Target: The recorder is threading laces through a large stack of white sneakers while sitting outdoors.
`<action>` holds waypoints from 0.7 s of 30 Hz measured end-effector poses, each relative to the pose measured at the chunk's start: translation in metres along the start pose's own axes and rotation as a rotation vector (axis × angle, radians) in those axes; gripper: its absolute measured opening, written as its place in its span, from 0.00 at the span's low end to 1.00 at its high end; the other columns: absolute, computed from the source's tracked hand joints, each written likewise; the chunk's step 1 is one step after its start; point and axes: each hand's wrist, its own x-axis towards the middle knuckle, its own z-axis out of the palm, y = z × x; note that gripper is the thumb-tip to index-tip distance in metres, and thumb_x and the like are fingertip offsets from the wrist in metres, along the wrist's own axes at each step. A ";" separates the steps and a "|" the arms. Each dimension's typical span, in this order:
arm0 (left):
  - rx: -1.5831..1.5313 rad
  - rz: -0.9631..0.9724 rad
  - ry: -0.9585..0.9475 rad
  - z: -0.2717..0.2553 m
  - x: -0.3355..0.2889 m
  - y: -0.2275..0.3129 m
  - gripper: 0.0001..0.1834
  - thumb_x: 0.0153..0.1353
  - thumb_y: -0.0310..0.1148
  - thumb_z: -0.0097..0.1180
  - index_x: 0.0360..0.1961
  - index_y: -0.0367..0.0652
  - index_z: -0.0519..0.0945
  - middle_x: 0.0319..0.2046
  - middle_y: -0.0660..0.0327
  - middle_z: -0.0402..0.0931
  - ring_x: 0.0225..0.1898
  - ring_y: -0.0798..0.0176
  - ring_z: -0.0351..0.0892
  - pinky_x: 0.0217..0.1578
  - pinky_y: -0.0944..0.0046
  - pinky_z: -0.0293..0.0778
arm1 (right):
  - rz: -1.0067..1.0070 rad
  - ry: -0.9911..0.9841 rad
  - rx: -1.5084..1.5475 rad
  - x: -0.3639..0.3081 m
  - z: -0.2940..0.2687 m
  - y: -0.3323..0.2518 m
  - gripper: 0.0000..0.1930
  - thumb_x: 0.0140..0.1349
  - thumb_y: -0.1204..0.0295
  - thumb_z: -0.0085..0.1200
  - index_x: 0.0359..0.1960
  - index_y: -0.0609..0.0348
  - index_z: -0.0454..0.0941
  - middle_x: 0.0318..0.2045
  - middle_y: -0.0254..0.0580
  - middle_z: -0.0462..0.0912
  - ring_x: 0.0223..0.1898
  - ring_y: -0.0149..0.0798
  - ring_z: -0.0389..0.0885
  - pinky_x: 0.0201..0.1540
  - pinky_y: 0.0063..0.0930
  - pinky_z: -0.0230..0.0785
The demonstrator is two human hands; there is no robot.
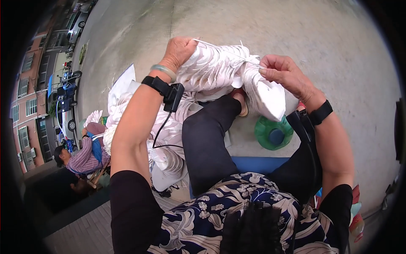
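A long bundle of white, layered fabric pieces (211,70) lies in front of my knees, its layers pressed close together. A thin white cord (222,50) runs over it, stretched between my two hands. My left hand (179,51), at the bundle's left end, is closed in a fist round the cord. On the other side my right hand (287,75) pinches the cord between thumb and fingers. Beneath it, the rounded white end of the bundle (270,99) points toward me. The cord gathers near the bundle's narrow part; I cannot tell whether it is knotted there.
More white fabric pieces (167,163) are heaped left of my legs. A green see-through plastic container (274,133) with a dark blue round middle stands by my right knee. Another person (86,154) in a striped shirt sits at far left. Parked vehicles (67,101) line the building beyond.
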 end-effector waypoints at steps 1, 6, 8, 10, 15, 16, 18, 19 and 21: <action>0.005 -0.001 0.008 -0.015 -0.002 0.007 0.16 0.52 0.40 0.47 0.21 0.38 0.77 0.19 0.48 0.73 0.21 0.51 0.74 0.27 0.60 0.70 | -0.007 -0.006 -0.002 0.000 0.005 0.000 0.08 0.56 0.67 0.53 0.26 0.56 0.70 0.22 0.23 0.69 0.26 0.19 0.64 0.31 0.14 0.59; 0.201 0.130 -0.007 -0.096 -0.023 0.055 0.11 0.47 0.35 0.50 0.19 0.38 0.77 0.20 0.46 0.72 0.22 0.48 0.73 0.25 0.57 0.69 | -0.107 0.021 -0.065 0.009 0.027 -0.001 0.09 0.54 0.68 0.55 0.24 0.56 0.69 0.22 0.25 0.69 0.26 0.21 0.65 0.30 0.16 0.60; 0.337 0.219 -0.007 -0.119 -0.040 0.054 0.11 0.47 0.35 0.51 0.18 0.38 0.76 0.19 0.47 0.72 0.22 0.47 0.72 0.25 0.57 0.69 | -0.092 0.013 -0.143 0.013 0.033 -0.003 0.07 0.54 0.70 0.53 0.25 0.58 0.70 0.22 0.26 0.69 0.27 0.22 0.66 0.32 0.17 0.61; 0.518 0.302 -0.054 -0.136 -0.063 0.062 0.11 0.45 0.35 0.51 0.15 0.39 0.74 0.17 0.50 0.72 0.21 0.46 0.71 0.24 0.55 0.67 | -0.109 -0.043 -0.215 0.020 0.041 0.008 0.06 0.54 0.71 0.53 0.25 0.59 0.70 0.22 0.26 0.69 0.28 0.22 0.66 0.33 0.17 0.62; 0.590 0.372 -0.105 -0.152 -0.118 0.076 0.11 0.47 0.35 0.50 0.14 0.41 0.75 0.15 0.51 0.71 0.21 0.47 0.72 0.23 0.54 0.67 | -0.067 -0.172 -0.315 0.009 0.072 0.009 0.04 0.50 0.75 0.51 0.25 0.62 0.71 0.20 0.32 0.71 0.27 0.25 0.67 0.31 0.23 0.64; 0.543 0.420 -0.139 -0.149 -0.130 0.077 0.12 0.47 0.35 0.50 0.13 0.41 0.74 0.15 0.51 0.71 0.21 0.47 0.72 0.23 0.54 0.67 | -0.099 -0.179 -0.319 0.004 0.082 0.010 0.04 0.49 0.76 0.52 0.26 0.62 0.72 0.20 0.32 0.72 0.26 0.26 0.68 0.31 0.23 0.64; 0.490 0.477 -0.167 -0.138 -0.145 0.086 0.13 0.48 0.36 0.50 0.13 0.40 0.74 0.15 0.51 0.71 0.21 0.48 0.72 0.23 0.54 0.67 | -0.089 -0.173 -0.453 0.001 0.091 0.014 0.04 0.52 0.76 0.50 0.29 0.62 0.71 0.21 0.27 0.70 0.27 0.22 0.66 0.32 0.19 0.63; 0.433 0.453 -0.198 -0.131 -0.150 0.093 0.13 0.48 0.35 0.50 0.12 0.40 0.74 0.14 0.51 0.71 0.20 0.48 0.72 0.23 0.54 0.67 | -0.065 -0.164 -0.442 -0.002 0.095 0.017 0.04 0.51 0.77 0.51 0.29 0.62 0.72 0.21 0.27 0.70 0.27 0.22 0.66 0.32 0.19 0.63; 0.375 0.414 -0.218 -0.118 -0.155 0.103 0.13 0.48 0.35 0.50 0.12 0.40 0.73 0.14 0.52 0.71 0.20 0.48 0.73 0.23 0.54 0.67 | -0.073 -0.185 -0.472 -0.017 0.106 0.000 0.05 0.51 0.76 0.51 0.30 0.62 0.72 0.21 0.27 0.70 0.26 0.22 0.66 0.31 0.19 0.63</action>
